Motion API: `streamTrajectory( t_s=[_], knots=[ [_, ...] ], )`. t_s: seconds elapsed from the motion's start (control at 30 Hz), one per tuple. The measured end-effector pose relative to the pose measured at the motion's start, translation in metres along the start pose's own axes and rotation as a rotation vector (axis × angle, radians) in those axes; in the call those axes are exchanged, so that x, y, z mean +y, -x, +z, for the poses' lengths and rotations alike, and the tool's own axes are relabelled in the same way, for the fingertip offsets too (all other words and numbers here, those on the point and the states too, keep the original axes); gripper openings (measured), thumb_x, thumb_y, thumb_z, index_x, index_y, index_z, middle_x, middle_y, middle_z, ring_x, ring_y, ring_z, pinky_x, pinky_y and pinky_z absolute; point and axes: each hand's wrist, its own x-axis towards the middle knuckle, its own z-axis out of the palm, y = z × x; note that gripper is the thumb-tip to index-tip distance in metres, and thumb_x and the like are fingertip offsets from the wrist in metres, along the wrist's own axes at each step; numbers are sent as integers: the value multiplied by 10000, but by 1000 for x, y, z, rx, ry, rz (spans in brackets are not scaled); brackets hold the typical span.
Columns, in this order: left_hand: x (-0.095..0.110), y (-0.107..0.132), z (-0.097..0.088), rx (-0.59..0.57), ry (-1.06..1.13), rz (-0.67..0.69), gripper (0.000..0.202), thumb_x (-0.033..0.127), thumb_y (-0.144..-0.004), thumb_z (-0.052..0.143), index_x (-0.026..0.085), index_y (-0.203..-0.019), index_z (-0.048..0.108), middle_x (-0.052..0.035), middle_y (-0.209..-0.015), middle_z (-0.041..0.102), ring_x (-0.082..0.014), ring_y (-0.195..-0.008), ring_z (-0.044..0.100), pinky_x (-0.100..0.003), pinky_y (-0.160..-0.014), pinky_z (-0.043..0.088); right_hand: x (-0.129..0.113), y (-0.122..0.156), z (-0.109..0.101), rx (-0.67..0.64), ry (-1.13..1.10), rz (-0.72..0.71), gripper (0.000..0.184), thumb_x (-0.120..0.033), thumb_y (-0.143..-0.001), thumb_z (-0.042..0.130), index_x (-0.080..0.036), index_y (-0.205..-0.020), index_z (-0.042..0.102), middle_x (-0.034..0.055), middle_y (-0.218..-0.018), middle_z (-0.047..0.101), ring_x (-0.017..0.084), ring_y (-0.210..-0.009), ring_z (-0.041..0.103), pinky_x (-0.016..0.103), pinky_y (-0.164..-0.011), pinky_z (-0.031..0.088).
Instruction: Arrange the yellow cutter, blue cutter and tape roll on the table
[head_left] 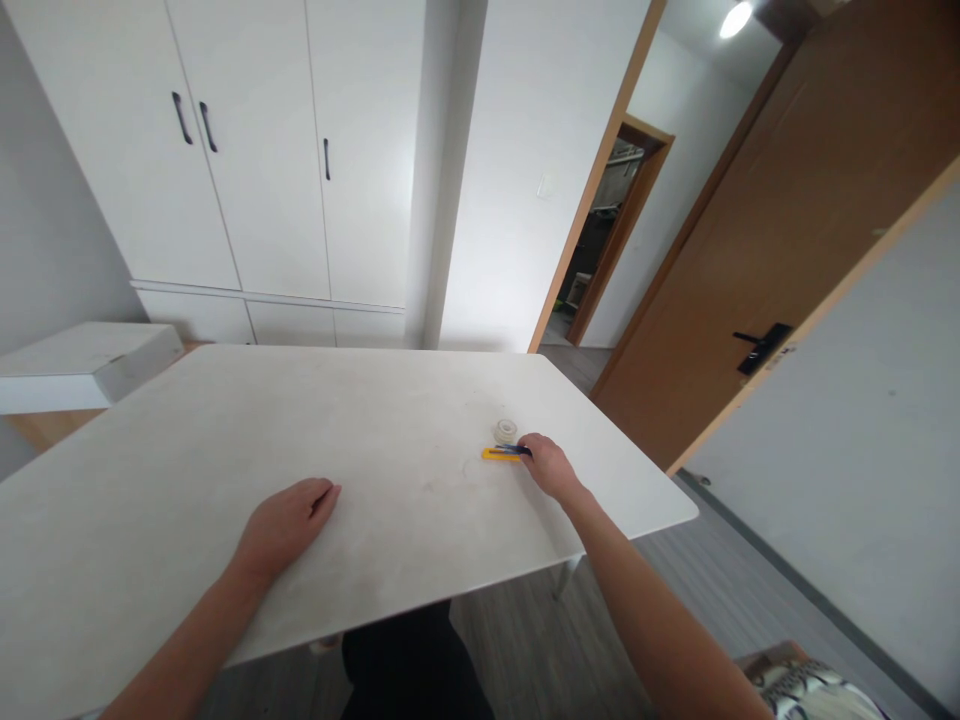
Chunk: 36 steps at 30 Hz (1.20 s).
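Note:
On the white table (375, 420), my left hand (289, 522) rests near the front edge. Its fingers are curled in with the thumb alongside, and nothing shows in them. Over to the right, my right hand (547, 465) is closed on the dark blue end of a slim tool (513, 449); its exact kind is too small to tell. Just below that tool lies a yellow utility knife (495, 455), its right end close to my fingertips and partly hidden. Directly behind them sits a roll of clear tape (505, 430).
A white box (97, 360) stands at the far left, beyond the table's edge. White cupboards (262, 160) line the back wall. To the right is a brown door (757, 230), standing open. A patterned item (814, 692) is at the lower right.

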Motion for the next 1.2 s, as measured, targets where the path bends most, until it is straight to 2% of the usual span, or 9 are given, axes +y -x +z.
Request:
streamTrajectory(
  t_s=[0.23, 0.47, 0.6, 0.7, 0.8, 0.9, 1.0, 1.1, 1.2],
  knots=[
    [-3, 0, 4, 12, 10, 8, 411, 442, -952, 302, 210, -811, 610, -49, -883, 684, -214, -850, 631, -295, -732, 397, 10, -6, 23, -73, -11, -84, 373, -109, -829, 471, -190, -1178, 576, 83, -1151, 620, 194, -1059, 550, 288, -925, 364],
    [-1, 0, 3, 8, 8, -2, 418, 442, -954, 291, 209, -796, 600, -46, -849, 675, -209, -823, 624, -294, -718, 387, 1, 4, 33, -20, 95, 5, 245, -106, -763, 530, -188, -994, 523, 58, -963, 622, 178, -874, 561, 270, -742, 351],
    [0, 0, 3, 19, 14, 0, 409, 442, -951, 299, 214, -776, 590, -39, -833, 670, -200, -803, 615, -288, -700, 376, -6, -9, 23, 3, 41, 220, 304, -328, -855, 564, -233, -1132, 483, 29, -888, 647, 183, -786, 599, 258, -640, 337],
    [0, -1, 3, 23, 16, 5, 407, 435, -952, 299, 214, -769, 588, -41, -837, 671, -199, -795, 612, -290, -693, 371, -13, -34, 11, 75, 31, 256, 431, -415, -889, 534, -255, -1278, 440, 67, -1061, 637, 191, -894, 616, 257, -668, 367],
    [0, -1, 3, 26, 6, 7, 415, 430, -957, 288, 209, -771, 586, -48, -838, 669, -204, -791, 611, -298, -695, 371, -18, -61, 1, -43, 76, 243, 405, -403, -880, 526, -255, -1257, 500, 103, -1158, 599, 202, -906, 623, 269, -658, 389],
    [2, 0, 2, 35, 4, 10, 416, 417, -961, 287, 206, -760, 584, -51, -830, 666, -203, -794, 608, -299, -699, 374, -20, -77, 0, -224, 110, 227, 367, -350, -782, 625, -235, -1128, 586, 95, -1085, 633, 219, -891, 627, 269, -622, 390],
    [5, 1, 0, 49, 4, 32, 424, 397, -971, 275, 203, -746, 578, -51, -813, 656, -197, -782, 605, -300, -699, 379, -25, -86, 1, -268, 126, 184, 359, -251, -710, 661, -208, -1062, 602, 94, -990, 662, 232, -866, 629, 271, -602, 381],
    [7, 1, -1, 57, 15, 33, 408, 381, -971, 292, 201, -746, 580, -53, -808, 656, -196, -782, 606, -304, -707, 387, -53, -100, 1, -245, 109, 125, 353, -233, -730, 623, -191, -1078, 580, 106, -948, 670, 227, -803, 629, 277, -585, 367],
    [8, 0, -2, 52, 24, 18, 393, 375, -966, 315, 196, -750, 590, -59, -818, 665, -190, -786, 612, -302, -711, 399, -119, -117, -1, -206, 2, -29, 407, -298, -744, 629, -200, -1132, 555, 96, -974, 676, 220, -810, 625, 270, -591, 361]
  ],
)
